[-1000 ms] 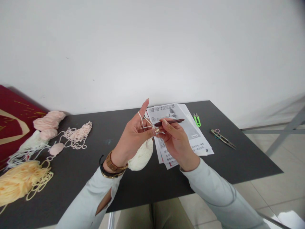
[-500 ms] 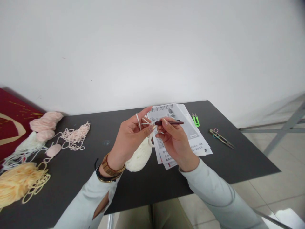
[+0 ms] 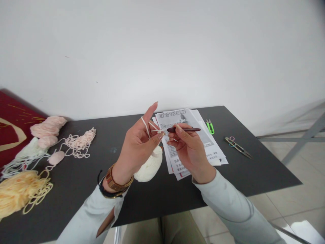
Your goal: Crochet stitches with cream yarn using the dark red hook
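Note:
My left hand [image 3: 137,144] is raised over the black table [image 3: 254,169], its index finger pointing up with a white yarn strand [image 3: 145,124] looped over it, thumb and finger pinching the strand. My right hand [image 3: 189,149] holds a dark crochet hook [image 3: 186,129] level, its tip at the pinched yarn. A white yarn ball [image 3: 149,166] lies on the table just under my left hand. Printed instruction sheets [image 3: 203,142] lie beneath my right hand.
Green thread snips [image 3: 209,126] and small metal scissors [image 3: 237,146] lie right of the sheets. Pink yarn balls [image 3: 47,130], a loose pink tangle [image 3: 80,142] and yellow yarn [image 3: 20,193] sit at the left. A red cloth [image 3: 10,128] is at the far left.
My left index finger curled down, then straightened up again with the yarn over it. The hook stayed at the pinch point, shifting slightly right.

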